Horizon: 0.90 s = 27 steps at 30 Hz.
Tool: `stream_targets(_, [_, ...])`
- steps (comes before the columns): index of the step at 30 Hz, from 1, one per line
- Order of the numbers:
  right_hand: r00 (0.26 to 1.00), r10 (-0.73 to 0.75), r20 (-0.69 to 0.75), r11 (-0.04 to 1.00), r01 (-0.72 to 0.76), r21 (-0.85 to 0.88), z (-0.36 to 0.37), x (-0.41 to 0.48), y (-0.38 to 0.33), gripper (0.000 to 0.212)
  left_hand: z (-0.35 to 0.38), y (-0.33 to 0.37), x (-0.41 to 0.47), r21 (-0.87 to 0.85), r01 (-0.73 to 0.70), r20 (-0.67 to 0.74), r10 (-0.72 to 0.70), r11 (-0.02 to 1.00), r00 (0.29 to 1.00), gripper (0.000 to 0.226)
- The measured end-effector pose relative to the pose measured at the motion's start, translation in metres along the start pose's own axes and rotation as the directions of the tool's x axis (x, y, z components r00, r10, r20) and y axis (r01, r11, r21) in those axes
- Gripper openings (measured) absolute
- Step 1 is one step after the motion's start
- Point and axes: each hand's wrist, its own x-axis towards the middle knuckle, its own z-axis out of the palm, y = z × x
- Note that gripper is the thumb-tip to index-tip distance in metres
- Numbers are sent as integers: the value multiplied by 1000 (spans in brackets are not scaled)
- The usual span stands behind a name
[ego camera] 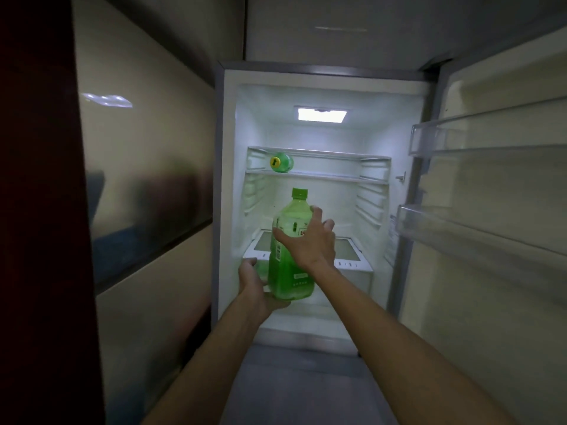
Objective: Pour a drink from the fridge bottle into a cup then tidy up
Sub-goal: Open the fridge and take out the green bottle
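Note:
A large green drink bottle [288,271] with a green cap stands upright in front of the open fridge [228,179]. It is held at the level of the lower glass shelf [349,250]. My left hand [256,289] cups the bottle's base from below and the left. My right hand [306,237] wraps the bottle's middle from the right, fingers spread over the label. A second green bottle [281,162] lies on its side on the upper shelf, its yellow cap end facing me. No cup is in view.
The fridge door [491,210] stands open to the right, with two clear door bins [445,139]. A glossy cabinet panel [147,179] fills the left side. A lamp [321,114] lights the fridge's interior from the top.

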Motion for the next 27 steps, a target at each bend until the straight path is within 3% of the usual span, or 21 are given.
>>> stream_targets(15, [999, 37, -12, 999, -37, 29, -47, -146, -38, 86, -73, -24, -138, 40, 129, 73, -132, 991, 989, 71])
stream_targets(27, [995, 55, -79, 998, -54, 9, -94, -249, -52, 83, -97, -60, -227, 69, 185, 86, -191, 980, 978, 71])
